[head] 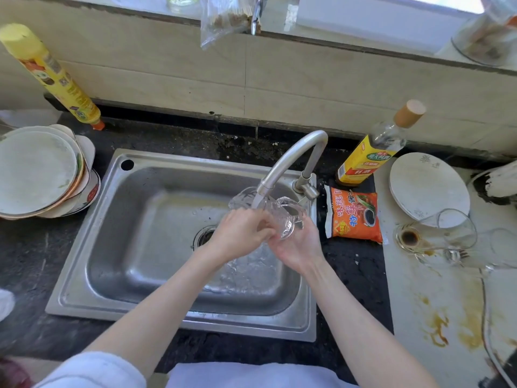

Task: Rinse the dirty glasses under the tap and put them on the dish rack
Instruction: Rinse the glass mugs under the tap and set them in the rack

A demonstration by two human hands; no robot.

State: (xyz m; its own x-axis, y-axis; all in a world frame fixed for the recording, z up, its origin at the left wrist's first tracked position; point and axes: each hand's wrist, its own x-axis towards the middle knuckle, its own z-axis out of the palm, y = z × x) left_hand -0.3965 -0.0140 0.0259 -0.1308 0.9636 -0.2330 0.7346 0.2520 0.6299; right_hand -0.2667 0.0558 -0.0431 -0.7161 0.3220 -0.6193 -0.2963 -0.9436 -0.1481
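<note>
A clear glass (pixel 282 217) with a handle is held tilted over the right part of the steel sink (pixel 145 191), just under the spout of the curved tap (pixel 291 158), and water runs from the spout onto it. The right hand (pixel 298 245) cups the glass from below, fingers curled around its base. The left hand (pixel 240 233) presses against the glass from the other side, fingers bent over its wall and rim, touching the right hand's fingers. Below the hands, water splashes on the sink floor beside the drain (pixel 204 236). Just to the right of the right hand an orange sauce packet (pixel 354 214) lies on the dark counter, with a yellow-labelled bottle (pixel 372 155) behind it. Further right, on a stained pale surface, lie two more glasses (pixel 447 233) on their sides, one with a brown residue, near a white plate (pixel 428 183). Well to the left of the left hand sits a stack of dirty plates (pixel 42 172).
</note>
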